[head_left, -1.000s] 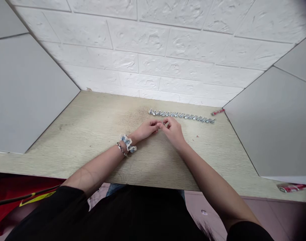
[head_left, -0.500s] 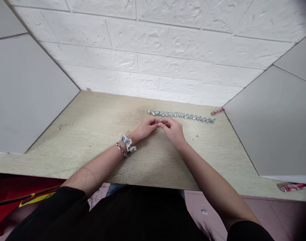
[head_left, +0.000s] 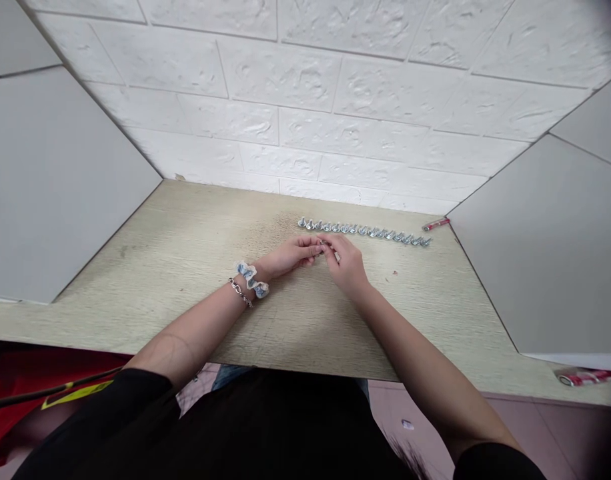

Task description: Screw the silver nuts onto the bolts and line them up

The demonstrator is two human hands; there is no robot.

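Observation:
My left hand [head_left: 295, 253] and my right hand [head_left: 346, 261] meet above the wooden tabletop, fingertips nearly touching. Between their pinched fingers a small shiny bolt [head_left: 323, 246] shows, mostly covered by the fingertips. Both hands are closed on it, the left from one side and the right from the other. Just behind my fingers, a long row of silver bolts [head_left: 362, 231] with wide round heads or washers stands side by side, shanks pointing up.
A red and silver battery [head_left: 436, 225] lies at the row's right end by the grey panel [head_left: 540, 247]. Another battery [head_left: 587, 377] rests near the front right edge. A white brick-patterned wall [head_left: 305, 120] closes the back, and a second grey panel [head_left: 65, 187] stands left.
My right fingers have shifted slightly around the bolt, the thumb tilting more upright. The left wrist has moved a little up and left. The row of bolts stays as it was.

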